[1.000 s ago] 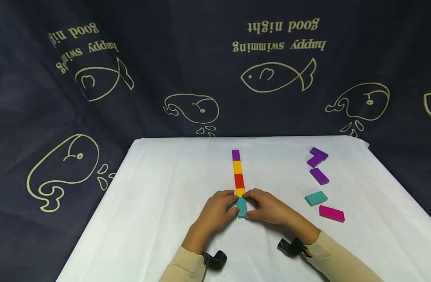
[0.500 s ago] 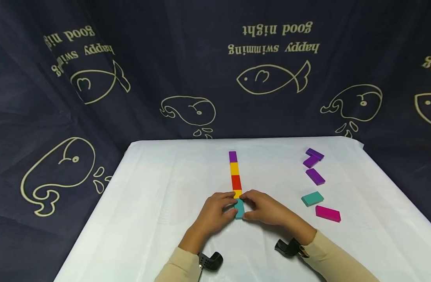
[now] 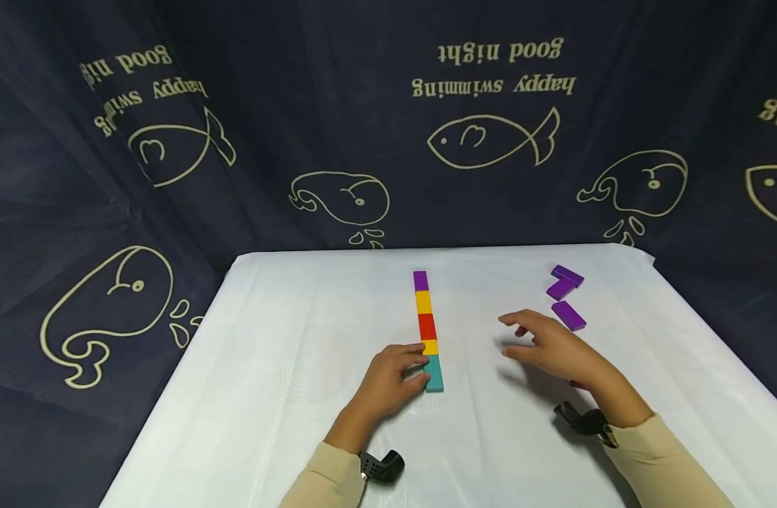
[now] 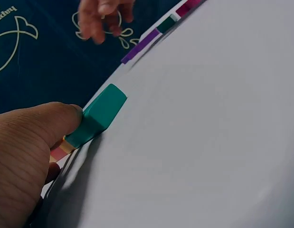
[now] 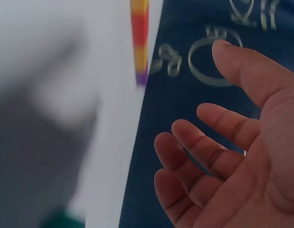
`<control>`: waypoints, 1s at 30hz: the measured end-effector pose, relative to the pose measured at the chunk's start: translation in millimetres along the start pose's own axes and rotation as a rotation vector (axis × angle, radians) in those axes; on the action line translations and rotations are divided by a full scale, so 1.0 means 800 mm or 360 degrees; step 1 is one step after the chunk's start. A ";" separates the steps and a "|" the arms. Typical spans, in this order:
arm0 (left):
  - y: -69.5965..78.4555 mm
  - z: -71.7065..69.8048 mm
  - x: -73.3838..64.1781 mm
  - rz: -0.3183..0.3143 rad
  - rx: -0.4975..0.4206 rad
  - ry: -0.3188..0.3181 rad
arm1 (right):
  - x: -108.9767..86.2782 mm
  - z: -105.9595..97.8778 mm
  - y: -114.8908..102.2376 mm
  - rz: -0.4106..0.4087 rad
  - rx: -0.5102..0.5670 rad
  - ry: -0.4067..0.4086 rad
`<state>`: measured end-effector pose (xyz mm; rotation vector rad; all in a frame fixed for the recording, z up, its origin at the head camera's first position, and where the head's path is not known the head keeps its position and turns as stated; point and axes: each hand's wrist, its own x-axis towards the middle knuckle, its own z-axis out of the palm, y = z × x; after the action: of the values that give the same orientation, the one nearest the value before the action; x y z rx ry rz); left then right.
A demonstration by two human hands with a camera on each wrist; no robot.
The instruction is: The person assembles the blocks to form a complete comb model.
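A straight row of flat blocks runs up the table in the head view: a purple block [image 3: 420, 281], a yellow one [image 3: 423, 302], a red one [image 3: 428, 327], a second yellow [image 3: 430, 347] and a teal block [image 3: 434, 374] nearest me. My left hand [image 3: 388, 381] touches the teal block's left side with thumb and fingertips; its thumb [image 4: 63, 118] lies against that block in the left wrist view. Over the table to the right, my right hand [image 3: 556, 346] is in the air with fingers loosely bent and nothing held [image 5: 232, 156].
Loose purple blocks [image 3: 569, 315] lie at the right, beyond my right hand. A magenta block [image 3: 577, 384] is mostly covered by that hand in the head view; another teal block [image 4: 166, 23] shows in the left wrist view. A dark printed cloth [image 3: 363, 106] hangs behind the white table [image 3: 299, 317].
My right hand has left the teal block's right side and moved right and up, toward the loose blocks. The left hand stays at the row, which keeps its place.
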<state>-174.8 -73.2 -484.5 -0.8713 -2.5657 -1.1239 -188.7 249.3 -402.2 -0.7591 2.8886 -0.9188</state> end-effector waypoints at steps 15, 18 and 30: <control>0.003 -0.001 0.000 -0.0041 -0.0016 -0.0016 | -0.060 -0.047 0.072 0.0311 -0.0154 0.0057; 0.003 -0.001 0.000 -0.0052 -0.0016 -0.0018 | -0.064 -0.048 0.080 0.0355 -0.0136 0.0044; 0.003 -0.001 -0.001 -0.0041 -0.0019 -0.0011 | -0.067 -0.038 0.093 0.0402 -0.0080 -0.0031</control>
<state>-172.8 -72.8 -482.7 -0.8485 -2.5857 -1.1461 -178.8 342.7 -425.0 -0.3892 2.9097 -0.8081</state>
